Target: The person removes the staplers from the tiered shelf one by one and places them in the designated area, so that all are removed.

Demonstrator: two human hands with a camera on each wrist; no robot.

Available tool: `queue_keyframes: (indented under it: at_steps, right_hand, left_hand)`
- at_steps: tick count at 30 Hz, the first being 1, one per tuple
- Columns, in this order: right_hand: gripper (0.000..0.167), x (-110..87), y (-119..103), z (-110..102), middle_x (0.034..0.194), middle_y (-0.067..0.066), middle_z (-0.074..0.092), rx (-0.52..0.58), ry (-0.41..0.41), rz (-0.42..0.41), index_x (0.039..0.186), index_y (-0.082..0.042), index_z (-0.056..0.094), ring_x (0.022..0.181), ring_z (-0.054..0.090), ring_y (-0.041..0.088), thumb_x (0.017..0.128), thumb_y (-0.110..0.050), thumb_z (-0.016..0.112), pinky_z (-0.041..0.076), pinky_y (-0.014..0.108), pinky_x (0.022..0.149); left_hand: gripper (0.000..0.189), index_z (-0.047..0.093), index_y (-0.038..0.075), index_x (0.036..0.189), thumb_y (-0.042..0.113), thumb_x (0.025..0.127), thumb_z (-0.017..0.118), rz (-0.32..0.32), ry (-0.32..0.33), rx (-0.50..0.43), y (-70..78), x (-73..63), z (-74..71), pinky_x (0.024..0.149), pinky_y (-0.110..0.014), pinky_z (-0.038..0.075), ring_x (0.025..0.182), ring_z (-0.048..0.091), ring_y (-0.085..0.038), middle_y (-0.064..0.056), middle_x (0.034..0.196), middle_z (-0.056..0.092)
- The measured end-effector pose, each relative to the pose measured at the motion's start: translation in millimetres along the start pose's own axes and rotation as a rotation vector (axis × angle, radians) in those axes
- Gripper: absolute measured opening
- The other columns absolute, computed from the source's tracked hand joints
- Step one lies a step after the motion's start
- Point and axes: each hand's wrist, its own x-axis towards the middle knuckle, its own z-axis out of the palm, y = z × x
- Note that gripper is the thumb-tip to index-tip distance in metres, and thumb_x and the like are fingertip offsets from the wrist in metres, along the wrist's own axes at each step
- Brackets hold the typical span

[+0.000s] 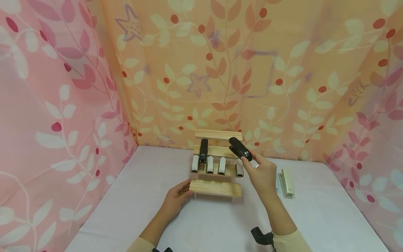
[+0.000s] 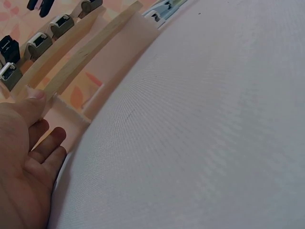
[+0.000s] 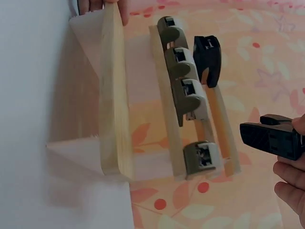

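Observation:
A tiered wooden rack point(image 1: 217, 187) with white side supports stands on the table. My left hand point(image 1: 176, 196) grips the left end of its lowest board, the thumb on the wood in the left wrist view. In my right hand point(image 1: 263, 175) a black stapler point(image 1: 240, 149) is pinched at its near end, tilted in the air at the rack's upper right. Another black stapler point(image 1: 203, 151) rests on a higher tier at the left. Several white-and-grey staplers point(image 3: 183, 98) sit in a row on the tier below, with a gap before the rightmost one point(image 3: 202, 160).
Right of the rack a pale green stapler point(image 1: 286, 183) lies on the white-covered table point(image 1: 126, 213). A light blue thing point(image 1: 277, 180) beside it is partly hidden by my right arm. Patterned curtains point(image 1: 189, 70) close off the back and sides.

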Motion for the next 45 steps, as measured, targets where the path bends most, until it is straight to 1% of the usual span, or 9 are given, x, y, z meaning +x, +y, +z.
queue_keyframes:
  at_steps: [9,14,17,21,26,34,40,43,45]
  right_hand:
    - [0.040,-8.8,-3.1,-38.7,0.110,0.013,0.077,0.017,-0.005,0.002,0.122,-0.006,0.075,0.104,0.074,0.031,0.083,-0.007,0.086,0.043,-0.001,0.077]
    - [0.044,-14.0,-0.8,-58.8,0.111,0.010,0.077,-0.047,-0.002,-0.012,0.124,-0.010,0.075,0.105,0.073,0.027,0.082,-0.007,0.087,0.042,0.002,0.072]
    - [0.046,-17.0,3.8,-70.1,0.109,0.013,0.078,-0.069,0.014,-0.033,0.123,-0.009,0.075,0.107,0.069,0.002,0.079,-0.005,0.089,0.037,0.006,0.061]
    - [0.048,-21.2,13.0,-83.4,0.108,0.016,0.077,-0.059,0.028,-0.045,0.122,-0.008,0.076,0.106,0.054,-0.025,0.077,-0.001,0.089,0.036,0.005,0.060]
    - [0.050,-27.3,23.8,-96.7,0.107,0.017,0.077,-0.066,0.032,-0.034,0.122,-0.009,0.076,0.106,0.055,-0.025,0.075,0.001,0.090,0.041,-0.003,0.081]
    - [0.050,-26.4,40.0,-111.4,0.106,0.021,0.076,-0.106,0.058,-0.023,0.120,-0.005,0.076,0.105,0.051,-0.029,0.073,0.002,0.091,0.039,-0.005,0.087]
    - [0.049,-24.4,53.3,-121.0,0.105,0.021,0.076,-0.131,0.097,0.012,0.120,-0.009,0.077,0.103,0.049,-0.031,0.074,0.000,0.091,0.038,-0.005,0.082]
    - [0.049,-22.5,60.6,-125.5,0.106,0.021,0.076,-0.140,0.114,0.018,0.120,-0.009,0.077,0.102,0.050,-0.031,0.074,-0.001,0.091,0.039,-0.003,0.072]
    - [0.049,-20.8,65.2,-128.4,0.106,0.021,0.076,-0.150,0.129,0.018,0.120,-0.008,0.077,0.102,0.050,-0.031,0.074,0.000,0.091,0.036,-0.001,0.063]
  left_hand:
    - [0.059,0.051,0.009,0.150,0.026,0.098,0.071,0.003,-0.017,0.002,0.9,-0.8,0.0,0.101,-0.021,0.053,0.130,0.061,-0.027,-0.013,0.143,0.061]
    - [0.058,0.052,0.009,0.150,0.025,0.098,0.071,0.003,-0.013,-0.007,-1.6,0.0,-0.1,0.100,-0.021,0.053,0.129,0.061,-0.026,-0.013,0.142,0.062]
    - [0.057,0.053,0.010,0.149,0.024,0.097,0.071,0.004,-0.010,-0.011,-3.0,0.5,0.0,0.100,-0.021,0.053,0.129,0.061,-0.026,-0.013,0.142,0.062]
    - [0.056,0.053,0.010,0.149,0.024,0.097,0.071,0.004,-0.010,-0.018,-3.4,0.6,0.0,0.101,-0.021,0.053,0.130,0.061,-0.027,-0.012,0.143,0.061]
    - [0.056,0.053,0.010,0.149,0.023,0.098,0.071,0.007,-0.010,-0.019,-4.0,-0.1,0.6,0.101,-0.021,0.053,0.130,0.061,-0.026,-0.012,0.143,0.061]
    - [0.055,0.053,0.011,0.149,0.021,0.098,0.071,-0.001,-0.001,-0.015,-3.1,-1.4,1.5,0.101,-0.022,0.053,0.130,0.060,-0.026,-0.012,0.143,0.061]
    - [0.055,0.053,0.010,0.149,0.020,0.097,0.071,-0.004,0.002,-0.014,-2.0,-0.4,2.0,0.101,-0.022,0.053,0.130,0.061,-0.026,-0.012,0.143,0.062]
    - [0.055,0.054,0.011,0.148,0.020,0.098,0.071,0.001,0.002,-0.020,-2.8,0.3,1.5,0.101,-0.022,0.053,0.129,0.061,-0.024,-0.011,0.142,0.062]
    - [0.055,0.054,0.010,0.148,0.019,0.097,0.071,0.011,0.004,-0.021,-3.4,0.3,0.9,0.101,-0.022,0.053,0.128,0.062,-0.025,-0.012,0.141,0.063]
